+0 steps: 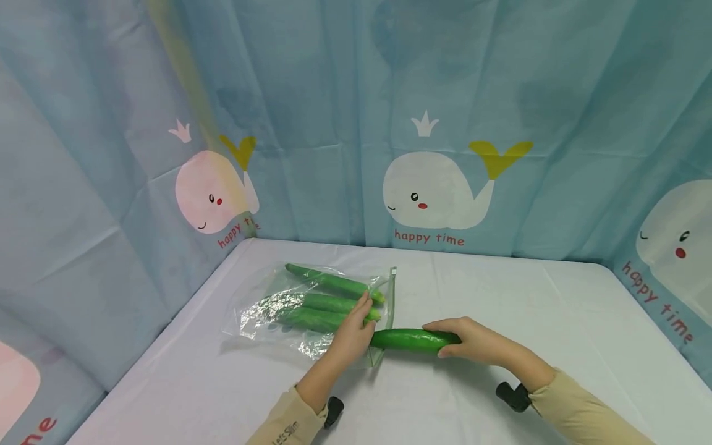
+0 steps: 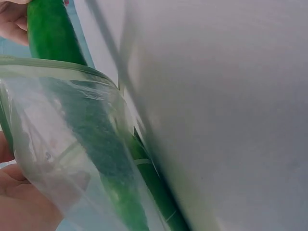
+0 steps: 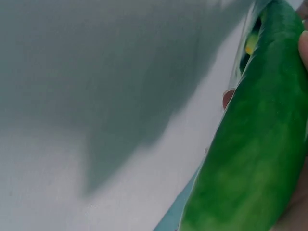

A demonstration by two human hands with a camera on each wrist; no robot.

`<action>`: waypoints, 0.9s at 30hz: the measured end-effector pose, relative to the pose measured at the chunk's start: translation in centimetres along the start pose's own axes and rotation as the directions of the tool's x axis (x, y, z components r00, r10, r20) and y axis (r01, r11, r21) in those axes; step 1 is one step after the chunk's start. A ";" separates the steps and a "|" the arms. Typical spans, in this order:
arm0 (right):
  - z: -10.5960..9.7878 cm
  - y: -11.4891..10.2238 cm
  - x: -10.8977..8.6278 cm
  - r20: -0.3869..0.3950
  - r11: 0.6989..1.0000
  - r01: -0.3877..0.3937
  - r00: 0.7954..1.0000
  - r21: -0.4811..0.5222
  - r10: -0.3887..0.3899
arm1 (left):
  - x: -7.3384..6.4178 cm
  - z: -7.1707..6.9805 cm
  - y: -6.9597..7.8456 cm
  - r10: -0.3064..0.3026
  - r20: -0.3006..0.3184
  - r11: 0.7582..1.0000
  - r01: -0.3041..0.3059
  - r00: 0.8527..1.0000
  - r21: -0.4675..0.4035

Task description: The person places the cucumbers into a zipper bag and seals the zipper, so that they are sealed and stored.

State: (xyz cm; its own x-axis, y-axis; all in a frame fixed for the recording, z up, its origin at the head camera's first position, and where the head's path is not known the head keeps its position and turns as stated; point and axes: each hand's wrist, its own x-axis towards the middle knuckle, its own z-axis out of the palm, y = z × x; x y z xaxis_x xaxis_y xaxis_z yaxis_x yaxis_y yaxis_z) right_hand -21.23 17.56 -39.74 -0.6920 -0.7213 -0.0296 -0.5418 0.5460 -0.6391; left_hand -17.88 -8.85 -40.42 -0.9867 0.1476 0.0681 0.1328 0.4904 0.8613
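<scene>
My right hand [image 1: 473, 341] grips one end of a glossy green cucumber [image 1: 410, 339], which lies level and points left. Its far end passes through the mouth of a clear zip bag [image 1: 253, 309]. Through the plastic in the left wrist view, part of that cucumber [image 2: 89, 127] shows inside. My left hand [image 1: 350, 334] holds the bag near its opening, the thumb and fingers at the green-edged rim [image 2: 53, 65]. Several other cucumbers [image 1: 334, 282] lie side by side in the bag. In the right wrist view the gripped cucumber [image 3: 255, 139] covers much of the right hand.
A white cloth [image 1: 500, 296] covers the table. Blue curtains [image 1: 334, 123] printed with whales stand along the back and both sides. Small black devices [image 1: 513, 397] are strapped at both wrists, beside beige sleeves [image 1: 584, 408].
</scene>
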 end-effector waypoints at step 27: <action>1.7 -0.1 2.3 0.005 0.979 0.014 1.000 0.202 -0.015 | 0.0 0.1 -0.2 0.015 -0.006 1.000 -0.015 1.000 0.000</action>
State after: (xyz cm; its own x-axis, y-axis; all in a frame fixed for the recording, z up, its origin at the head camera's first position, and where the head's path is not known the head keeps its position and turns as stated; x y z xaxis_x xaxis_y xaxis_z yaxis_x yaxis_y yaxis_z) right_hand -21.96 15.13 -41.10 -0.6816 -0.7313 -0.0237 -0.4438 0.4389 -0.7813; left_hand -17.88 -8.87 -40.62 -0.9851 0.1502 0.0841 0.1478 0.4881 0.8602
